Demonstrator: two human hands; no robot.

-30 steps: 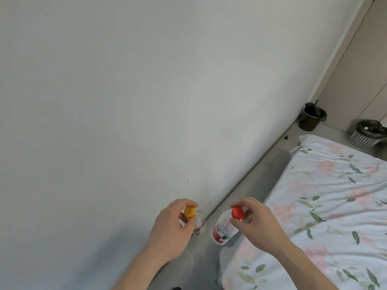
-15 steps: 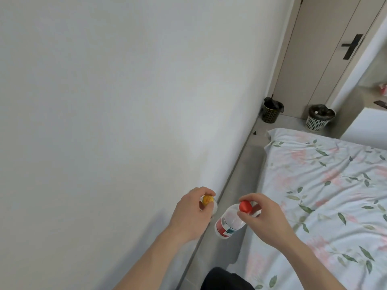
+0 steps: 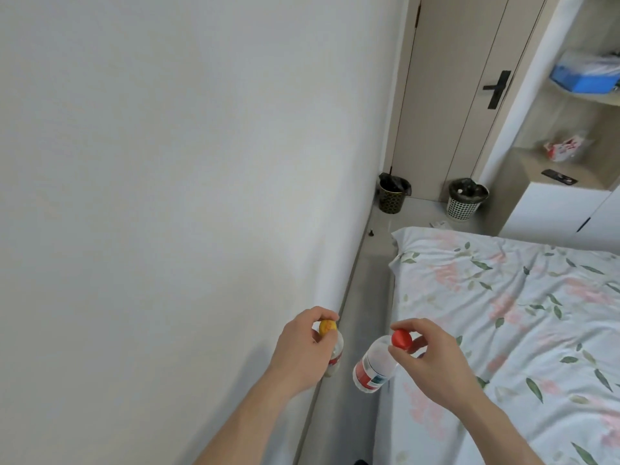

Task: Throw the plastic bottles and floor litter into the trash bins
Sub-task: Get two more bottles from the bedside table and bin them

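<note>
A clear plastic bottle with a red cap (image 3: 375,364) hangs by its neck from the right hand (image 3: 432,360), whose fingertips pinch just under the cap, above the strip of grey floor (image 3: 365,297) between the white wall (image 3: 167,196) and the bed (image 3: 503,313). Beside it, the left hand (image 3: 302,350) is closed around the neck of a bottle with a yellow cap (image 3: 330,340), close to the wall. Well beyond, at the foot of the bed by the door (image 3: 453,95), stand a dark patterned trash bin (image 3: 392,196) and a white lattice trash bin (image 3: 463,206), both lined with black bags. A small white scrap (image 3: 438,224) lies on the floor near the white bin.
</note>
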